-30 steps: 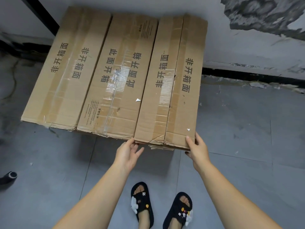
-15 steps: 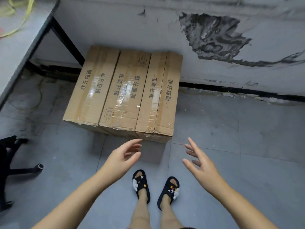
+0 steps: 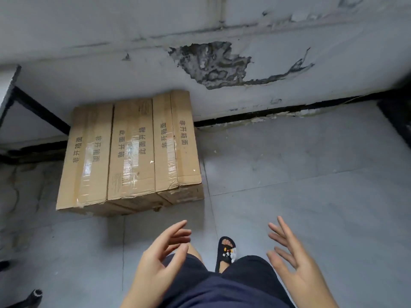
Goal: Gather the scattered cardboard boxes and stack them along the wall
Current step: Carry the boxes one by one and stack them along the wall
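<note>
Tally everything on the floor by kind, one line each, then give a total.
Cardboard boxes: 3, side by side on top, against the wall; any beneath are unclear
Black slipper: 1 visible
Open hands, left and right: 2
Total: 6

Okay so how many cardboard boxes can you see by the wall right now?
3 on top, side by side against the wall: left box, middle box, right box. Box ends showing below the front edge suggest a lower layer, so more may be hidden underneath.
</note>
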`<state>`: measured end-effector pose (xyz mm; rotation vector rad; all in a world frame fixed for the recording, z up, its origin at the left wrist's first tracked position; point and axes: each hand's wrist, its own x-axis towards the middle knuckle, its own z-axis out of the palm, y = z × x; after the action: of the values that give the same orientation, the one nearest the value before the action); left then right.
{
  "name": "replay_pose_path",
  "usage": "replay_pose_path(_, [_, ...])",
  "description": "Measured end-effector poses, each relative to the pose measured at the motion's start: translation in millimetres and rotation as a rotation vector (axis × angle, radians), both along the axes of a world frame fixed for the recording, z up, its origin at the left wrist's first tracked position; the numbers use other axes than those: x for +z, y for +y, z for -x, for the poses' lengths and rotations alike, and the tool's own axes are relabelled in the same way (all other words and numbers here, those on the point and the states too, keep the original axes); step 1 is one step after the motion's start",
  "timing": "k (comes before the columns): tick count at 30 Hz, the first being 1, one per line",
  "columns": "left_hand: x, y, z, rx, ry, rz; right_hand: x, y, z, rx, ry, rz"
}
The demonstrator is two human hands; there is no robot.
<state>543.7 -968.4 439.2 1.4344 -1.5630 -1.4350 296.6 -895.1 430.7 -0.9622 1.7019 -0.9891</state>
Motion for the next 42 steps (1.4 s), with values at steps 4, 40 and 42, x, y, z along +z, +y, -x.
replay_pose_path(4, [0.7, -31.9, -1.2, -0.172, 0.031, 0.031, -5.4, 17.1, -26.3, -0.207, 0.032, 0.03])
replay_pose_path(40, [-6.5, 316.4, -48.7, -2.055, 0.129, -0.018, 1.7, 395.7, -485.8, -2.266, 0.091, -0.101])
replay_pose_path(42, [-4.2, 352.3, -51.0, -2.136, 0.126, -0.01, 0.8, 413.7, -500.8, -2.354, 0.075, -0.094])
